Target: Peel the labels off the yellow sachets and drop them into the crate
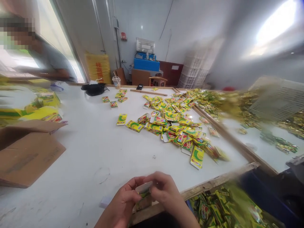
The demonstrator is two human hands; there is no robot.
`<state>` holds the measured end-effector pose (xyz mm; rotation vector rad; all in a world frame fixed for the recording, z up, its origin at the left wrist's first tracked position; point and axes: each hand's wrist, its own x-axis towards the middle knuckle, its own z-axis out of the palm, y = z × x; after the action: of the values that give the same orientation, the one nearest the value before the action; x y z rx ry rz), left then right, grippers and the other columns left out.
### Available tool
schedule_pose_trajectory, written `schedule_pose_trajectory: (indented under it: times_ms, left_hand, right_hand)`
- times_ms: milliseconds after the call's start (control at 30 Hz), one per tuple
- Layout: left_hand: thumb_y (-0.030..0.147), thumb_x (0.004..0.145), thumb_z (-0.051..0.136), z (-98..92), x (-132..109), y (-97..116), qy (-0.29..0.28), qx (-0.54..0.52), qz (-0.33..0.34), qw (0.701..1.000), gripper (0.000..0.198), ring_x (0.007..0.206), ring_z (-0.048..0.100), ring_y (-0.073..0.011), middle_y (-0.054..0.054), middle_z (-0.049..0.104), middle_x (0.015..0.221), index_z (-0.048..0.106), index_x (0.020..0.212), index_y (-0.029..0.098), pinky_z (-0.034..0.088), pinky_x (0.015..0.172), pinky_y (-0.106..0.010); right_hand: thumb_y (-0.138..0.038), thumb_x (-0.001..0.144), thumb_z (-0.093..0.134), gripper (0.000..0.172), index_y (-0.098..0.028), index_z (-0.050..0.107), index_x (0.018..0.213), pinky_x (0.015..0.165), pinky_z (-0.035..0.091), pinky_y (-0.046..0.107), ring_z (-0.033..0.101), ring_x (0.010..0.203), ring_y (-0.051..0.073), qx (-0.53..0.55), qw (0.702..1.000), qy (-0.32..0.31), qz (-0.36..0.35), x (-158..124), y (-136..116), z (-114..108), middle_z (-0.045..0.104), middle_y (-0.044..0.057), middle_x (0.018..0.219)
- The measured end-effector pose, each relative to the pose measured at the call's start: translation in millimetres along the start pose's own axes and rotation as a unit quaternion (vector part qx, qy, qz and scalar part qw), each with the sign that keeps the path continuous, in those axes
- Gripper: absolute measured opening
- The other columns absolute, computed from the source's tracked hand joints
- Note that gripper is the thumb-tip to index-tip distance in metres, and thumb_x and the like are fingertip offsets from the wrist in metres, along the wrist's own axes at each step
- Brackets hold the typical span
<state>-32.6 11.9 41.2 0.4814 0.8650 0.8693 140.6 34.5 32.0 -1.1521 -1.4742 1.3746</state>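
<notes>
Close to the table's near edge, my left hand [125,200] and my right hand [164,189] are both closed around one small yellow-green carton [145,199]. Its white end flap [143,187] stands up between my fingers, so that end is open. Most of the carton's body is hidden behind my fingers, and I cannot tell what is inside. Beyond my hands lies a loose pile of similar small printed cartons [175,125], yellow, green and red. One carton [197,156] rests at the pile's near right side.
A brown cardboard box [33,158] stands at the left. Wooden strips [222,137] edge the white table [99,142]. Shiny packets [209,98] cover the surface at right. Below the near edge sits a bin of small packs [213,205]. A person [52,57] is at the far left.
</notes>
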Motion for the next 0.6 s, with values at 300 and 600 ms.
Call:
schedule_pose_trajectory:
  times_ms: [300,600]
  left_hand:
    - [0.038,0.068,0.082,-13.1,-4.3,-21.0,0.162,0.152,0.142,0.964,0.039,0.101,0.062,-0.0279,-0.004,0.073,0.099,0.073,0.103,0.026,0.048,0.088,-0.034]
    - [0.037,0.073,0.078,-0.7,-7.8,-26.1,0.218,0.283,0.316,0.879,0.02,0.095,0.062,-0.027,-0.003,0.071,0.1,0.079,0.091,0.03,0.051,0.082,-0.028]
  right_hand:
    - [-0.013,0.083,0.057,0.031,-0.027,0.077,0.101,0.061,0.046,0.024,0.056,0.069,0.014,0.024,0.997,0.004,-0.067,-3.9,2.4,-4.8,0.062,0.001,0.08]
    - [-0.035,0.079,0.076,0.019,-0.021,0.076,0.092,0.061,0.053,0.027,0.066,0.062,0.016,0.097,0.995,0.017,-0.01,-8.3,1.7,-4.5,0.066,0.001,0.075]
